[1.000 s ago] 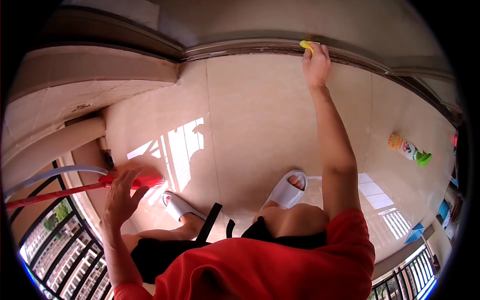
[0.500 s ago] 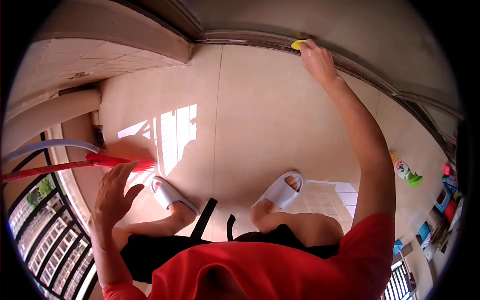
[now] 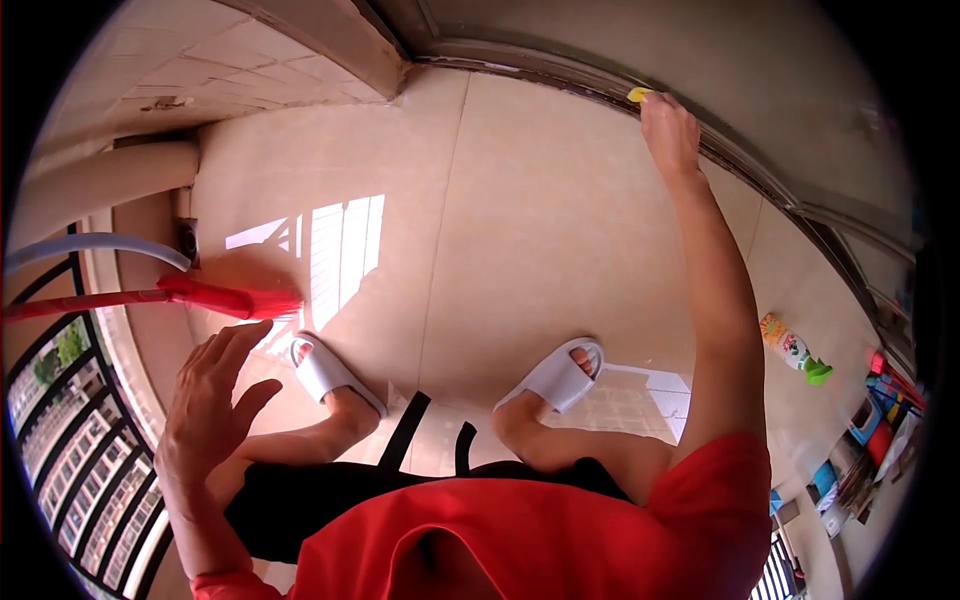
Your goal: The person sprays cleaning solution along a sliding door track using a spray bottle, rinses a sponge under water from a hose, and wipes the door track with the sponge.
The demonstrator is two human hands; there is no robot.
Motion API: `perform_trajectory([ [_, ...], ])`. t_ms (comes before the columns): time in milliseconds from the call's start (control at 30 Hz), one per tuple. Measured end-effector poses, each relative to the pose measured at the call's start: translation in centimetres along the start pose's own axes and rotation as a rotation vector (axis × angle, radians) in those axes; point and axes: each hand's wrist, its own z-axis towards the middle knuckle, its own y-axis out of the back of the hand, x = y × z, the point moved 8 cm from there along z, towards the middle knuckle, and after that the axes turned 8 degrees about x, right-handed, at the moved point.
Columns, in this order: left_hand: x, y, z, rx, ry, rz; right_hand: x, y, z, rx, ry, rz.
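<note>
At the upper right, my right hand [image 3: 671, 135] is closed around a small yellow thing [image 3: 638, 94], perhaps a cloth or sponge; only its edge shows past my fingers. This hand lies at the dark sliding-door track [image 3: 560, 80] along the floor's far edge. My left hand [image 3: 215, 400] is raised at the lower left, fingers stretched and thumb apart, holding nothing. Just beyond it is a red broom [image 3: 210, 294] with red bristles, its handle running off to the left; I see no contact between hand and broom.
A spray bottle [image 3: 790, 345] with a green nozzle lies on the tiled floor [image 3: 500, 220] at right. Assorted items [image 3: 880, 430] crowd the far right. A grey hose [image 3: 100, 242] and black railing [image 3: 85, 420] are at left. My white slippers [image 3: 550, 373] stand below.
My right hand has moved right along the track with the yellow thing. The camera view has shifted slightly. My left hand stays raised and open.
</note>
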Motion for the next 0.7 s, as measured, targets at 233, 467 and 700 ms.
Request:
perform_trajectory([
  [233, 1.6, -1.1, 0.1, 0.016, -0.006, 0.057, 8.0, -1.8, 3.5, -0.044, 0.074, 0.094],
  [467, 0.2, -0.2, 0.8, -0.027, -0.068, 0.044, 12.5, -1.8, 4.6, -0.013, 0.221, 0.072],
  [700, 0.2, -0.1, -0.1, 0.016, -0.064, -0.006, 1.0, -0.5, -0.4, -0.183, 0.119, 0.115],
])
